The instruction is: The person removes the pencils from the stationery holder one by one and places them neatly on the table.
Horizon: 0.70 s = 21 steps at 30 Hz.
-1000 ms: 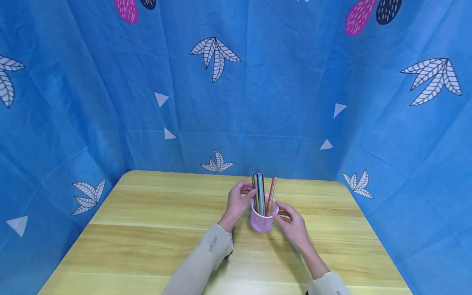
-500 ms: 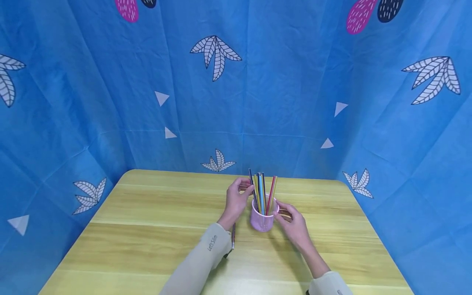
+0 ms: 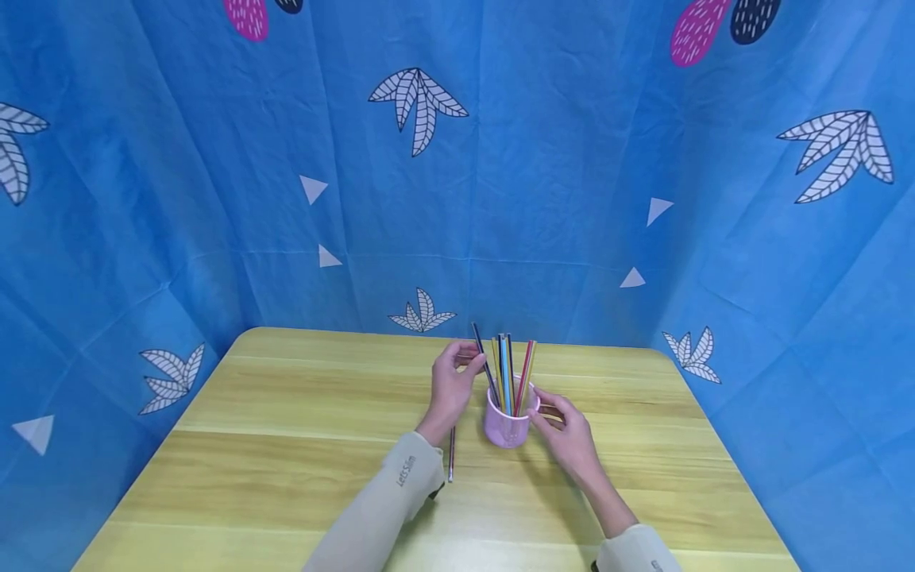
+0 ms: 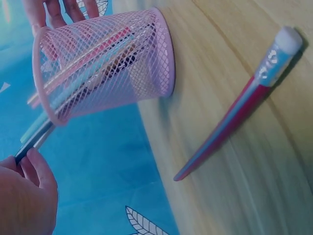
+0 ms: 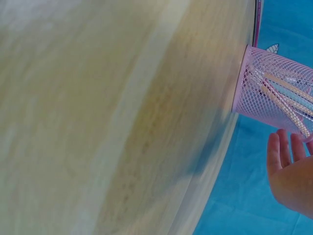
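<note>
Left hand (image 3: 450, 391) pinches dark pencil (image 3: 489, 375), looks light and stiff to me, best pinched up high; right hand (image 3: 569, 441) grips likely light mesh cup (image 3: 502, 433) near top.

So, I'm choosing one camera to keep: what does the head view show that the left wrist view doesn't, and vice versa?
Only the head view: both sleeves and pink shapes on the curtain.
Only the left wrist view: the whole loose pencil and, clearly, mesh of the cup.
Both: table, curtain, cup with its pencils, the right hand, and the left hand pinching a dark pencil.
</note>
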Available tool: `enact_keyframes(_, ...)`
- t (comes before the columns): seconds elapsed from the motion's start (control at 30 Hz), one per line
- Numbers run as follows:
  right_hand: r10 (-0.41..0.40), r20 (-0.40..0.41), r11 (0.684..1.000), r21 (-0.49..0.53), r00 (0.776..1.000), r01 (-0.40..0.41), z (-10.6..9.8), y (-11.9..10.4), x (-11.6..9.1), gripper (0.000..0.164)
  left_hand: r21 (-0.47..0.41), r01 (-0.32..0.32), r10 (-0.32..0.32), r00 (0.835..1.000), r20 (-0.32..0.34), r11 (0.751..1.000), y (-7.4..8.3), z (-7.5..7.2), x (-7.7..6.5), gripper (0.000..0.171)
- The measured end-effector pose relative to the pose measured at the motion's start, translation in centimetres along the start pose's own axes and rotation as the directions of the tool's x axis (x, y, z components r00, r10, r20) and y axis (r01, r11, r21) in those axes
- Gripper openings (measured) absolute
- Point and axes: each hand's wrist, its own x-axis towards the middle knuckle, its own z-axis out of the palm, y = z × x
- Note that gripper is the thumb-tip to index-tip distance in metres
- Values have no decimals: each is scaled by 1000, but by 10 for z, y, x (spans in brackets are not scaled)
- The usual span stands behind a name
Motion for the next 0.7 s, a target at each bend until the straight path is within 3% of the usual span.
enact_keyframes(0.37, 5, 5, 1000, 6, 1000, -5, -1, -1, 0, 46, -61, -40, 38, 999, -35, 997, 9, -5, 0, 15)
enact_keyframes(0.7, 7, 7, 1000, 10, 1000, -7, 1, 0, 1, 46, -122, -84, 70, 991, -117, 989, 16, -12, 1, 15)
